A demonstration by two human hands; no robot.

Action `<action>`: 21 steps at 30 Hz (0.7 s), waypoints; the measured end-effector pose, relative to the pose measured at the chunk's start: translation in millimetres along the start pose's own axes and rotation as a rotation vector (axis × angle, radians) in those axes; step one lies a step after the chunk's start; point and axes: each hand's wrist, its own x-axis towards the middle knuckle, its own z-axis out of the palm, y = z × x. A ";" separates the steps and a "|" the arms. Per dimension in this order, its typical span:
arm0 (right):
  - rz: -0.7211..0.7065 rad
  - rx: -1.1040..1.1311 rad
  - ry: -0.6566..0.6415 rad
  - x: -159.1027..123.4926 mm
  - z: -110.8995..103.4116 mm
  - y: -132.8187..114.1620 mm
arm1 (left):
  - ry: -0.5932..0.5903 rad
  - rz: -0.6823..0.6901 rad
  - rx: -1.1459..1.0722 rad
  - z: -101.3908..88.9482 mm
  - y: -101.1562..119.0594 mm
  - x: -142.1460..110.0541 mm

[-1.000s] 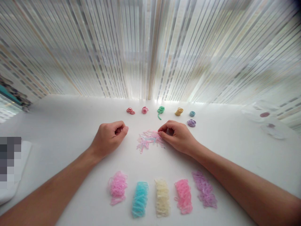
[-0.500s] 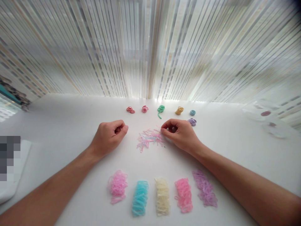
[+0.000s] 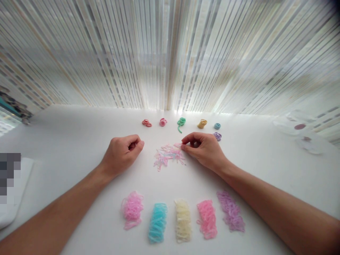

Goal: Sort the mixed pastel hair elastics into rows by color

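A small loose pile of pastel pink, white and pale blue rubber bands (image 3: 168,156) lies on the white table between my hands. At the pile's upper right edge, my right hand (image 3: 203,148) pinches a thin pink band between thumb and index finger. My left hand (image 3: 123,153) rests on the table to the left of the pile, apart from it. Its fingers are curled with the thumb against the index finger, and whatever they hold, if anything, is hidden.
Nearer me lie bunches of rubber bands: pink-lilac (image 3: 133,209), turquoise (image 3: 157,223), cream (image 3: 183,221), pink (image 3: 207,219) and purple (image 3: 231,211). Behind the hands sit small coils, including a green one (image 3: 181,122) and a yellow one (image 3: 202,123). A striped string curtain (image 3: 170,53) hangs behind.
My right fingertips stay at the pile's edge, and the strands beside them have shifted slightly. My left hand keeps its closed pose. The whole view has moved a little.
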 end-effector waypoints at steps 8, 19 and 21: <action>-0.008 0.028 -0.020 1.4 -1.0 0.2 | -0.003 0.008 0.008 0.8 -0.2 0.2; -0.136 -0.193 -0.064 0.2 0.4 -0.4 | -0.021 0.008 0.018 -0.4 -0.4 -0.2; -0.152 -0.214 -0.063 -0.6 1.1 -1.5 | -0.021 0.007 0.018 -0.7 -0.8 -0.6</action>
